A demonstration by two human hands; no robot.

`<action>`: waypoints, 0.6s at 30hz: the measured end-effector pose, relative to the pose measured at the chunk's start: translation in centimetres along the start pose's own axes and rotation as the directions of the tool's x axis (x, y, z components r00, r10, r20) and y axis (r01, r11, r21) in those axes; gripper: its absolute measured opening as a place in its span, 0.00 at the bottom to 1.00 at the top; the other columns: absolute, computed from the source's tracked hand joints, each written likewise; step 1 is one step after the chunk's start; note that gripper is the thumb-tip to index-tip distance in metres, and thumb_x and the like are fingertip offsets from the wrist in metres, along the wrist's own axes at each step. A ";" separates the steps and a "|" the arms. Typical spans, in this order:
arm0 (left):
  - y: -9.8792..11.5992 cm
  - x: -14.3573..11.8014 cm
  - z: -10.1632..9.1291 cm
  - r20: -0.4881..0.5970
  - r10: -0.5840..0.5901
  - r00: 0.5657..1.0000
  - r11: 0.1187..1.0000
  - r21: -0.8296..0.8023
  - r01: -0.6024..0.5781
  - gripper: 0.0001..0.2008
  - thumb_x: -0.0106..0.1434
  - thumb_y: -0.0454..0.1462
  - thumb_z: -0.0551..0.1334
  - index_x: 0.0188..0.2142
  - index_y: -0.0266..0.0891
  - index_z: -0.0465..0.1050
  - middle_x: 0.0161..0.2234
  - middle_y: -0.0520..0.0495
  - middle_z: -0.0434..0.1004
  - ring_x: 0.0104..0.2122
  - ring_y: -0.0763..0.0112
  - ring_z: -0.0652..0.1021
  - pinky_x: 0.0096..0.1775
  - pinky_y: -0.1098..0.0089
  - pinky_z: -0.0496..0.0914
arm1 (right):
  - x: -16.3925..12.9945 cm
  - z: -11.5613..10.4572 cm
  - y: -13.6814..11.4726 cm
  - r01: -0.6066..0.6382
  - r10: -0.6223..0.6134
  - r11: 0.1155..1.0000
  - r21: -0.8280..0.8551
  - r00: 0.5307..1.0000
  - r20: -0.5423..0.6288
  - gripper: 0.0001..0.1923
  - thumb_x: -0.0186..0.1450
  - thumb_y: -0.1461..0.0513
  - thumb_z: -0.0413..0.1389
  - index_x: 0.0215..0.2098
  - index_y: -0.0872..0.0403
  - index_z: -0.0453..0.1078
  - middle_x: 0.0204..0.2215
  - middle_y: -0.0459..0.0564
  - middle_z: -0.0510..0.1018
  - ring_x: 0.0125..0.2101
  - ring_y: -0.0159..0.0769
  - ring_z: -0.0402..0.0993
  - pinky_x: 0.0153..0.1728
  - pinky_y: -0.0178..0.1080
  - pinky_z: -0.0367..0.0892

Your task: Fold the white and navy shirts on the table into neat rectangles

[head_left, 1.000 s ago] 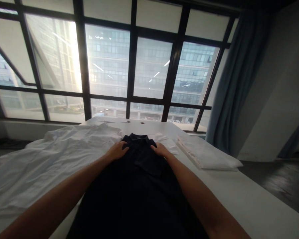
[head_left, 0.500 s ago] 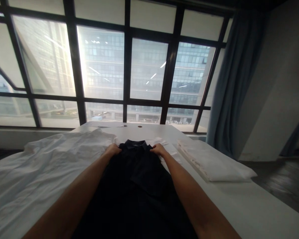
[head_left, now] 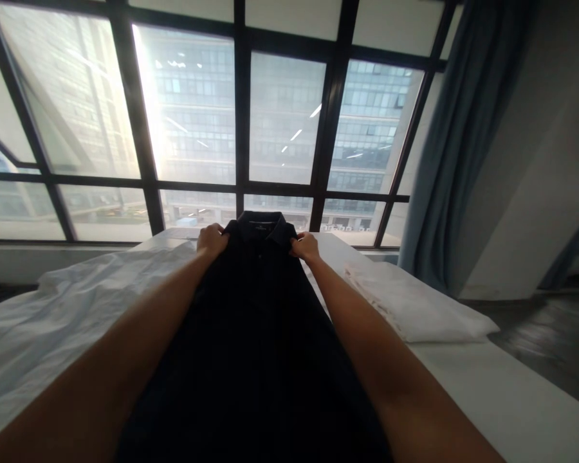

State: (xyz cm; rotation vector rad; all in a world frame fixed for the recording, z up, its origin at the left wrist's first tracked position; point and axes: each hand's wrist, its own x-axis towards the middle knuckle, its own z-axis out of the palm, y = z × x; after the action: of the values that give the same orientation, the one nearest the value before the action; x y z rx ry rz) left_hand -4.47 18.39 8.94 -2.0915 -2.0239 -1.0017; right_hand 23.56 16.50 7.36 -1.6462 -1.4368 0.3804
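Observation:
A dark collared shirt [head_left: 258, 321] hangs stretched between my two hands, its collar at the top and its front facing me. My left hand [head_left: 213, 240] is closed on the shirt's shoulder, left of the collar. On the other side, my right hand [head_left: 305, 247] pinches the opposite shoulder. The collar is raised above the far part of the white table [head_left: 502, 379]. Lower down, the dark cloth spreads between my forearms, and its bottom edge is out of sight.
Rumpled white cloth [head_left: 91, 302] covers the table's left side. To the right lies a folded white cloth bundle [head_left: 429, 302]. Behind the table stand large framed windows [head_left: 284, 122], with a blue-grey curtain [head_left: 458, 161] at their right.
Both hands have risen, lifting the shirt's collar and shoulders up off the table. The upper shirt is now pulled straighter, and the view has tilted slightly.

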 end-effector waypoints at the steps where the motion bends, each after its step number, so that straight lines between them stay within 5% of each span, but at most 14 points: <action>1: 0.3 -0.1 0.2 0.012 -0.015 1.000 1.000 0.006 0.015 0.19 0.67 0.40 0.54 0.53 0.31 0.69 0.49 0.36 0.77 0.52 0.59 0.74 0.54 0.65 0.65 | 0.0 0.2 -0.4 0.021 -0.021 0.999 -0.046 1.000 0.009 0.24 0.67 0.59 0.56 0.58 0.63 0.62 0.43 0.60 0.79 0.40 0.42 0.79 0.40 0.37 0.72; 5: -0.2 -3.7 1.9 0.171 0.009 0.985 0.999 0.040 -0.016 0.23 0.64 0.40 0.58 0.56 0.32 0.68 0.51 0.37 0.76 0.53 0.57 0.75 0.53 0.65 0.67 | -2.8 0.9 0.2 0.113 -0.046 0.954 -0.277 0.970 0.239 0.39 0.65 0.57 0.58 0.67 0.66 0.50 0.57 0.65 0.69 0.56 0.48 0.68 0.54 0.40 0.65; 9: -2.6 -10.8 1.9 0.388 0.153 0.909 0.955 0.180 -0.237 0.24 0.63 0.44 0.58 0.57 0.37 0.70 0.58 0.38 0.71 0.57 0.54 0.71 0.56 0.60 0.65 | -9.4 0.4 3.1 0.316 -0.103 0.875 -0.368 0.863 0.495 0.33 0.66 0.56 0.57 0.64 0.62 0.59 0.57 0.61 0.70 0.56 0.47 0.67 0.56 0.39 0.62; 14: -4.9 -19.3 -0.9 0.447 0.214 0.868 0.889 0.279 -0.363 0.26 0.64 0.45 0.55 0.60 0.39 0.68 0.66 0.38 0.56 0.65 0.52 0.59 0.62 0.52 0.54 | -17.1 -2.9 6.3 0.465 -0.175 0.748 -0.474 0.826 0.535 0.30 0.67 0.53 0.56 0.64 0.57 0.62 0.65 0.59 0.57 0.64 0.48 0.54 0.62 0.43 0.52; 18: -5.4 -23.6 -4.0 0.464 0.106 0.879 0.903 0.325 -0.280 0.30 0.66 0.49 0.52 0.63 0.38 0.62 0.67 0.36 0.52 0.65 0.50 0.58 0.61 0.51 0.56 | -20.5 -6.1 8.0 0.406 -0.096 0.740 -0.536 0.853 0.513 0.30 0.70 0.50 0.51 0.64 0.58 0.61 0.65 0.60 0.58 0.63 0.48 0.55 0.61 0.43 0.54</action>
State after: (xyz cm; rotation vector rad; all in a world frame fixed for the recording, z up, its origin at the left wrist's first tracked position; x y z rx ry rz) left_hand -9.19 -3.38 -1.43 -2.3719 -1.9066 -0.0780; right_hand 27.30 -4.01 -1.86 -1.9037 -2.3231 0.1168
